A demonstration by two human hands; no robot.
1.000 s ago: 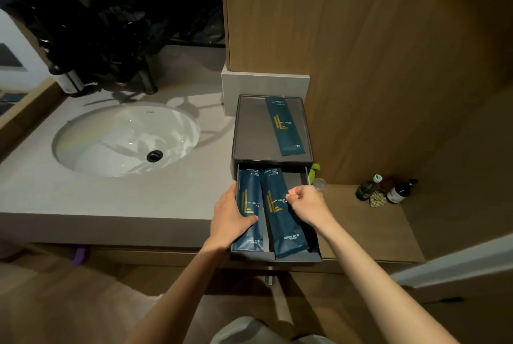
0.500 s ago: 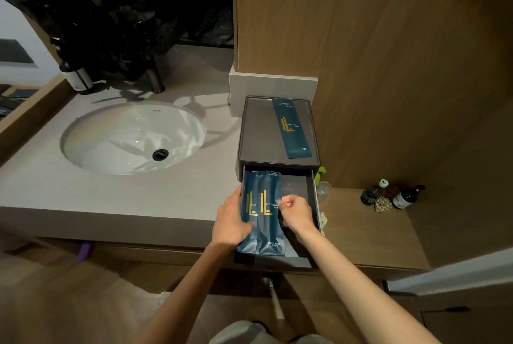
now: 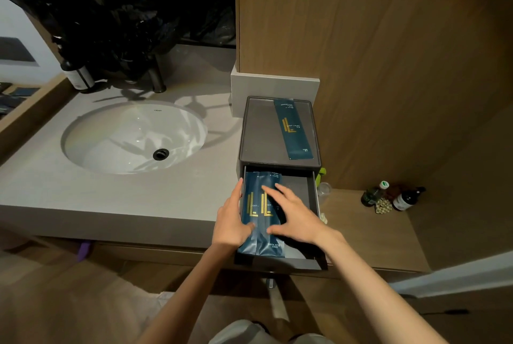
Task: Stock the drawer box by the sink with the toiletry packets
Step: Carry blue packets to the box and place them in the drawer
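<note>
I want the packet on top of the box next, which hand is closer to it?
Right. The right hand lies flat in the open drawer, just below the packet on top of the box. The left hand holds the drawer's left side, slightly farther off.

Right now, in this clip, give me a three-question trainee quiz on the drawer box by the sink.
1. True or false: the drawer is pulled open.
2. How many dark blue packets lie in the drawer? A) one B) two C) four
3. Fill in: a single long packet lies on the ___ of the drawer box.

Key:
1. True; the left hand and the right hand both rest on the two packets inside it.
2. B; they lie side by side along the left side.
3. Top.
</note>
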